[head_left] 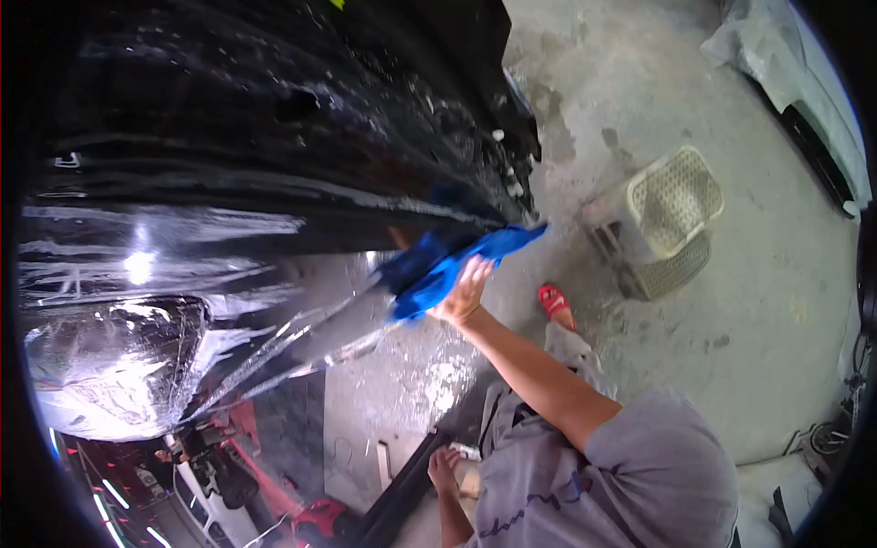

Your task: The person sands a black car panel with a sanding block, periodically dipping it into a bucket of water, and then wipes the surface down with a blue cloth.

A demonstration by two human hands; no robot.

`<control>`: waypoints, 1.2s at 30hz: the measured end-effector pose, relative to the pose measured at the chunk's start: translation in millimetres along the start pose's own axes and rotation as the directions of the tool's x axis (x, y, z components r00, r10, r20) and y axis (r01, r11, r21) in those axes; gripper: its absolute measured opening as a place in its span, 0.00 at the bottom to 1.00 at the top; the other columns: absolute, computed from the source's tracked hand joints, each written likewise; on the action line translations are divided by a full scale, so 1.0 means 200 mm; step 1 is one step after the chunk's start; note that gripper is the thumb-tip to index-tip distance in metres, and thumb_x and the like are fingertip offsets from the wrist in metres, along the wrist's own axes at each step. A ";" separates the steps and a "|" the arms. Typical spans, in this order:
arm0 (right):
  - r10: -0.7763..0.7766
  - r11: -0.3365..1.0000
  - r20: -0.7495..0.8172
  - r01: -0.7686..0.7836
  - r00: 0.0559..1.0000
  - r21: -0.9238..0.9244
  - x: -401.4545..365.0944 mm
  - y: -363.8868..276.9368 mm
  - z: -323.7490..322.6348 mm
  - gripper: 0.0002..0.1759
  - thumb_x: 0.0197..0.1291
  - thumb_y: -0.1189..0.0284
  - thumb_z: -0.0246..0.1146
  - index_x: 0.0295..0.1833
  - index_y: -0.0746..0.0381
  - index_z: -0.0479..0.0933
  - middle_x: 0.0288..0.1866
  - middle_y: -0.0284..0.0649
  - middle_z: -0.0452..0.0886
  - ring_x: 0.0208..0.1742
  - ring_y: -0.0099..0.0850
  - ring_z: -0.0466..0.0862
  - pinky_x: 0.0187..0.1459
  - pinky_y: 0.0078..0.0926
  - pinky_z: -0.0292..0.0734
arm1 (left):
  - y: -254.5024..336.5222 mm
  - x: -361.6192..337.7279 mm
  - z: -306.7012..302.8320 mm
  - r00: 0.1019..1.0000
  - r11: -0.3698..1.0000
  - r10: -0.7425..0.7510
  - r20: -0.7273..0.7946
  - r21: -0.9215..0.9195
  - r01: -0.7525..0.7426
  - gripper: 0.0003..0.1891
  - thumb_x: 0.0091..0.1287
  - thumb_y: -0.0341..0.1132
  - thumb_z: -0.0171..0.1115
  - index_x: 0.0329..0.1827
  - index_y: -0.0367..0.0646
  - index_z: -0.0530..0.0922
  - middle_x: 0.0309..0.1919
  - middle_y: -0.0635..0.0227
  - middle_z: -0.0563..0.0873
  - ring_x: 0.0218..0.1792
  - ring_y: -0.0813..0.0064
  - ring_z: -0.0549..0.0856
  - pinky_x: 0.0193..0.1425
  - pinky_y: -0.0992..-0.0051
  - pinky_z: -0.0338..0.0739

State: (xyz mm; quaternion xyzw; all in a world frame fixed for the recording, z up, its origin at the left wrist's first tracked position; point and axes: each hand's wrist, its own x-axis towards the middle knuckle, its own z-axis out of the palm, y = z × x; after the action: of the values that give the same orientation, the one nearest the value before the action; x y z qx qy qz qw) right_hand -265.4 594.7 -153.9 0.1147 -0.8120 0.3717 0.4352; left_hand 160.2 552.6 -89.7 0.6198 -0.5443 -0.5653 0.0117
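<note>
My right hand [468, 285] reaches up and presses a blue cloth [448, 272] against the edge of a glossy black car body panel [237, 173]. The fingers lie over the cloth, and part of it bunches up past them. Bright streaks and reflections cover the panel. My left hand [445, 468] hangs low beside my grey shirt, apart from the car. Its fingers are loosely bent and slightly apart, with nothing visible in them.
A pale perforated plastic stool [671, 205] stands on the concrete floor [767, 301]. My foot in a red sandal [554, 300] is near it. A shiny crinkled covering [114, 365] lies at the lower left. Red equipment [320, 519] sits below; a covered vehicle [795, 73] stands at right.
</note>
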 end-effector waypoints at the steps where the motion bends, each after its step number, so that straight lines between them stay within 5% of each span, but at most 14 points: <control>1: 0.232 0.943 0.160 -0.262 0.959 0.203 -0.24 0.00 0.07 0.48 0.68 0.34 0.33 0.73 0.65 0.63 0.73 0.56 0.65 0.74 0.54 0.60 0.73 0.61 0.45 | -0.05 -0.01 -0.10 0.998 0.997 -0.068 0.008 0.045 0.067 0.14 0.76 0.39 0.50 0.52 0.38 0.78 0.42 0.60 0.87 0.40 0.68 0.88 0.40 0.71 0.84; 2: 0.394 0.789 0.330 -0.500 0.858 0.356 -0.34 0.00 0.16 0.45 0.68 0.33 0.36 0.70 0.60 0.69 0.68 0.50 0.74 0.68 0.50 0.71 0.69 0.60 0.59 | -0.09 0.05 -0.16 0.993 0.990 -0.115 0.033 0.083 0.112 0.14 0.76 0.39 0.50 0.52 0.38 0.78 0.43 0.59 0.86 0.42 0.68 0.88 0.40 0.70 0.84; 3: 0.433 0.718 0.414 -0.584 0.801 0.379 -0.37 -0.06 0.18 0.45 0.68 0.34 0.36 0.70 0.60 0.69 0.67 0.50 0.75 0.68 0.50 0.71 0.69 0.59 0.60 | -0.08 0.03 -0.16 0.994 0.991 -0.103 0.035 0.094 0.099 0.14 0.76 0.39 0.50 0.52 0.38 0.78 0.43 0.59 0.86 0.42 0.68 0.88 0.40 0.70 0.84; 6: 0.400 0.767 0.294 -0.492 0.868 0.411 -0.12 -0.38 0.06 0.43 0.68 0.35 0.37 0.69 0.60 0.69 0.66 0.50 0.75 0.67 0.49 0.72 0.68 0.58 0.61 | -0.14 -0.18 -0.14 0.965 0.905 -0.262 -0.005 0.347 0.248 0.12 0.75 0.39 0.51 0.50 0.42 0.78 0.39 0.61 0.85 0.37 0.68 0.87 0.33 0.68 0.82; 10: 0.235 0.909 0.044 -0.236 0.971 0.343 0.45 -0.66 -0.17 0.41 0.69 0.37 0.39 0.68 0.60 0.70 0.65 0.50 0.75 0.65 0.49 0.73 0.67 0.56 0.62 | -0.11 -0.26 -0.20 0.939 0.850 -0.344 -0.020 0.418 0.321 0.12 0.74 0.39 0.51 0.50 0.42 0.78 0.39 0.61 0.85 0.37 0.68 0.87 0.32 0.68 0.82; 12: 0.246 0.933 -0.011 -0.234 0.969 0.275 0.40 -0.53 -0.09 0.40 0.69 0.38 0.39 0.67 0.61 0.70 0.65 0.49 0.76 0.64 0.48 0.73 0.67 0.56 0.63 | -0.05 -0.25 -0.24 0.936 0.834 -0.351 -0.036 0.441 0.330 0.12 0.74 0.39 0.51 0.50 0.42 0.78 0.38 0.61 0.85 0.37 0.68 0.86 0.32 0.68 0.82; 15: 0.486 0.854 -0.018 -0.470 0.874 0.224 0.09 -0.08 0.08 0.39 0.70 0.39 0.40 0.67 0.61 0.71 0.64 0.49 0.76 0.63 0.48 0.74 0.66 0.54 0.64 | 0.02 -0.24 -0.29 0.941 0.838 -0.335 -0.058 0.438 0.325 0.12 0.74 0.39 0.51 0.50 0.43 0.78 0.38 0.61 0.85 0.36 0.68 0.86 0.32 0.68 0.82; 18: 0.813 0.415 0.286 -0.850 0.506 0.324 -0.19 0.38 0.25 0.38 0.70 0.41 0.41 0.66 0.61 0.71 0.63 0.49 0.76 0.61 0.48 0.74 0.66 0.53 0.64 | 0.08 -0.21 -0.31 0.945 0.849 -0.319 -0.067 0.424 0.316 0.12 0.74 0.39 0.51 0.50 0.43 0.78 0.38 0.61 0.85 0.36 0.68 0.86 0.31 0.68 0.81; 20: 0.793 -0.011 0.582 -0.950 0.182 0.311 -0.25 0.60 0.32 0.37 0.70 0.42 0.42 0.65 0.61 0.71 0.62 0.48 0.77 0.60 0.47 0.75 0.65 0.52 0.65 | 0.10 -0.16 -0.32 0.948 0.856 -0.312 -0.065 0.414 0.310 0.12 0.74 0.39 0.52 0.50 0.43 0.78 0.37 0.61 0.85 0.36 0.68 0.86 0.31 0.68 0.81; 22: 0.637 -0.335 0.771 -0.902 -0.003 0.272 -0.25 0.66 0.32 0.36 0.71 0.43 0.42 0.65 0.61 0.72 0.61 0.48 0.77 0.60 0.47 0.75 0.65 0.52 0.66 | 0.10 -0.13 -0.32 0.950 0.865 -0.305 -0.059 0.400 0.303 0.12 0.74 0.39 0.52 0.50 0.43 0.78 0.37 0.61 0.85 0.35 0.68 0.86 0.31 0.68 0.81; 28: 0.477 -0.752 0.879 -0.524 -0.014 0.400 -0.06 0.28 0.18 0.33 0.72 0.46 0.44 0.63 0.62 0.72 0.59 0.47 0.78 0.57 0.46 0.76 0.63 0.49 0.68 | 0.07 0.09 -0.32 0.957 0.897 -0.289 0.000 0.351 0.271 0.11 0.74 0.39 0.52 0.50 0.44 0.78 0.36 0.61 0.85 0.35 0.68 0.86 0.30 0.68 0.81; 32: 0.679 -0.697 0.730 -0.248 0.071 0.673 0.26 -0.15 0.02 0.31 0.72 0.48 0.46 0.62 0.62 0.73 0.58 0.47 0.78 0.55 0.46 0.77 0.63 0.48 0.69 | 0.05 0.28 -0.30 0.964 0.926 -0.260 0.063 0.300 0.230 0.11 0.74 0.39 0.52 0.49 0.44 0.78 0.36 0.61 0.85 0.34 0.68 0.86 0.30 0.68 0.80; 35: 0.760 -0.590 0.618 -0.185 0.201 0.786 0.47 -0.33 0.03 0.30 0.73 0.48 0.46 0.62 0.62 0.73 0.57 0.47 0.79 0.54 0.45 0.77 0.62 0.47 0.70 | 0.04 0.45 -0.28 0.963 0.946 -0.239 0.122 0.254 0.202 0.11 0.74 0.39 0.52 0.49 0.44 0.78 0.36 0.62 0.85 0.34 0.68 0.86 0.29 0.68 0.80; 36: 0.885 0.033 0.209 -0.503 0.417 0.864 0.52 -0.36 0.04 0.28 0.74 0.51 0.46 0.59 0.65 0.74 0.57 0.49 0.78 0.54 0.46 0.77 0.62 0.47 0.69 | 0.01 0.51 -0.31 0.962 0.952 -0.234 0.139 0.232 0.199 0.11 0.73 0.39 0.52 0.49 0.44 0.78 0.36 0.62 0.85 0.34 0.68 0.86 0.29 0.68 0.80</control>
State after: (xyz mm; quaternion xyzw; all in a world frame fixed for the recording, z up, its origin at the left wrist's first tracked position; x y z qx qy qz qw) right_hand -295.6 553.0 -38.0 -0.1930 -0.3531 0.8887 0.2198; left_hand 179.8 444.3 -135.1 0.6246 -0.5300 -0.5500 -0.1629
